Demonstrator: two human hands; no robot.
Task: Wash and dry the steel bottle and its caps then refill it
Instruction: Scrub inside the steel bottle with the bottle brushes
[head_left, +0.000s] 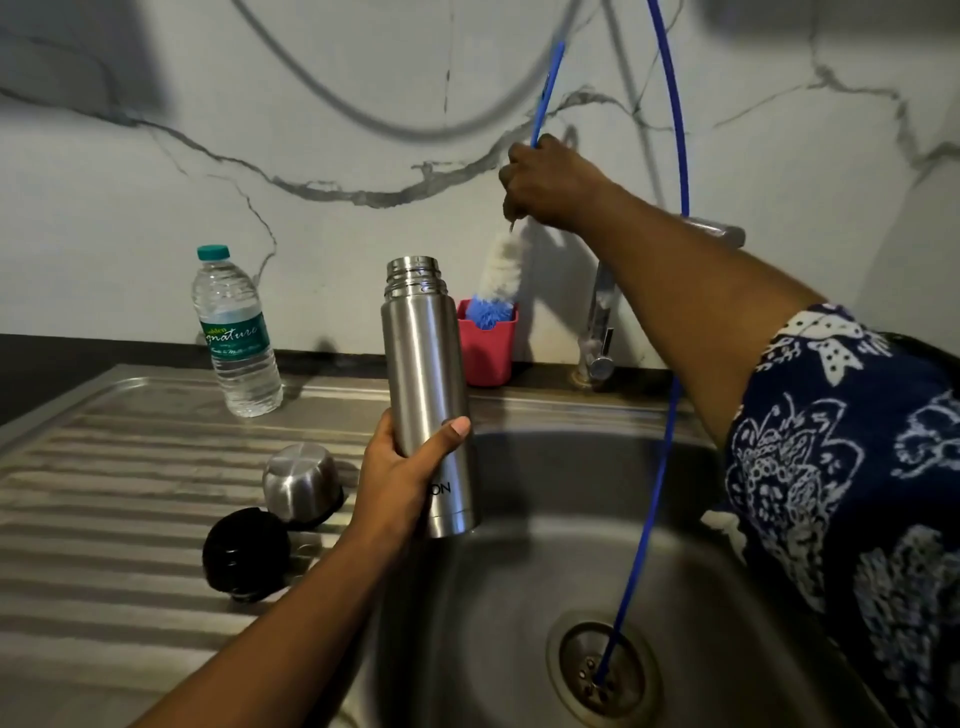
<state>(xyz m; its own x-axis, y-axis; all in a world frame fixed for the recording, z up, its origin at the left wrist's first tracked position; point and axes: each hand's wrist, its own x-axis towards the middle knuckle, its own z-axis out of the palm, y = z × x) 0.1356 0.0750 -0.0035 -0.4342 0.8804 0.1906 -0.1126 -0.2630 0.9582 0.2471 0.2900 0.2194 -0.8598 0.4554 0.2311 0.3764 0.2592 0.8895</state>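
Steel bottle (426, 395), uncapped and upright at centre frame over the sink (519, 571) edge, fingers of my left hand (405, 467) clamped round its lower body. Right hand (545, 182), upper centre: fingers closed on bottle brush (501, 275), tip in red holder (488, 353). Steel cap (301, 480) and black cap (244, 553) on the drainer, lower left.

Ribbed steel drainboard (104, 467) across the lower left of the frame, joined to a sink basin (519, 571) at lower right. Toward the board's back, an upright plastic water bottle (236, 332). Nearer the frame's middle, a steel cap (301, 480), dome up, just beside a black cap (244, 553) below it. On the back ledge, a red holder (488, 353) and a tap (597, 332). At the basin's drain (571, 652), the end of a blue hose (649, 493).
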